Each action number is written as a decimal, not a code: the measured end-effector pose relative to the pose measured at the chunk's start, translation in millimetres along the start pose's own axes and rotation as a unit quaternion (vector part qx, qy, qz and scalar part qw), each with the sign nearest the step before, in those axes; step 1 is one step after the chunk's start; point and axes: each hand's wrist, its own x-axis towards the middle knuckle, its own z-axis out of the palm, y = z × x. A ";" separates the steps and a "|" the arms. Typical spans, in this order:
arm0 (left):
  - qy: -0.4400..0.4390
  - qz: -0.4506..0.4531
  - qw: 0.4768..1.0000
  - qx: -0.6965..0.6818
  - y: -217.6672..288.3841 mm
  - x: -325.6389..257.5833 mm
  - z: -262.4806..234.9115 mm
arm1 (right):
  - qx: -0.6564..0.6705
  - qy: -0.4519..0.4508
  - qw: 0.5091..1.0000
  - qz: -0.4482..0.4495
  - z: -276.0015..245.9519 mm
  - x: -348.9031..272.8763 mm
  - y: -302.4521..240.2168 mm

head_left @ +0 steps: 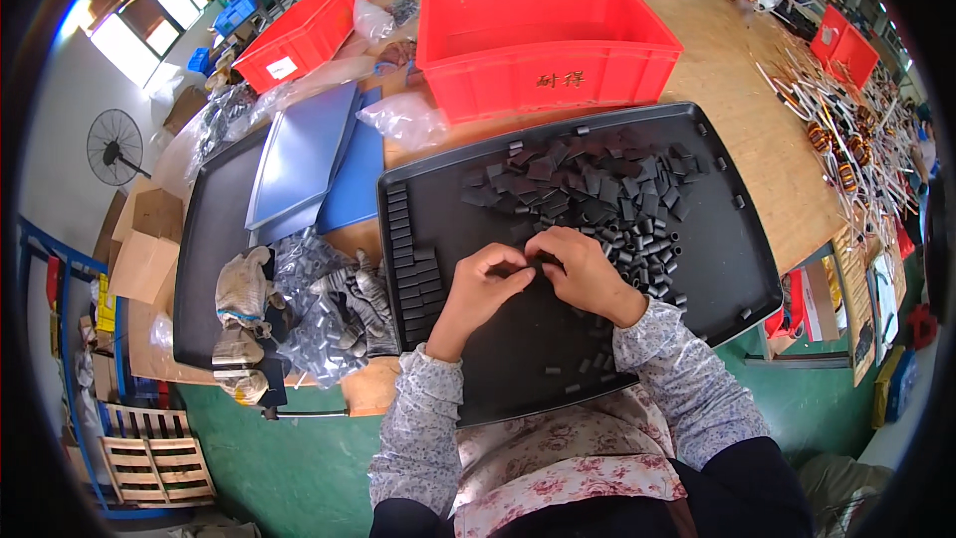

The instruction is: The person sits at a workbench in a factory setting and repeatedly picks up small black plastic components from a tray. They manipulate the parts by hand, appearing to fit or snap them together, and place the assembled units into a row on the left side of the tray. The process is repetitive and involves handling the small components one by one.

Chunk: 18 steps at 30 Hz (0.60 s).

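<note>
Over the middle of a black tray (717,274), my left hand (488,284) and my right hand (580,271) meet fingertip to fingertip. Both are closed in a pinch around a small black piece (536,263), mostly hidden by the fingers. Beyond them lies a loose heap of flat black pieces (588,174). Short black tubes (642,249) are piled beside my right hand, some partly behind it. Left of my left hand, black pieces (416,284) lie in neat rows along the tray's left side. A few loose pieces rest near the front edge.
Behind the tray stands a large red bin (548,70), with another red bin (299,35) to its left. Blue folders (304,159), bagged grey parts (314,339) and work gloves (242,289) lie left. Wired parts (846,130) cover the right side.
</note>
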 end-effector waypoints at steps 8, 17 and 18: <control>0.008 -0.031 0.999 -0.039 3.4 0.3 -3.3 | 0.022 0.070 0.997 0.021 -2.5 4.2 -3.6; -0.038 -0.041 0.994 -0.095 -2.7 -0.2 -0.2 | 0.230 0.069 0.963 0.125 -8.0 6.2 -3.0; -0.047 -0.048 0.994 -0.086 -2.6 -0.1 -0.6 | 0.248 0.065 0.957 0.132 -8.1 5.9 -2.0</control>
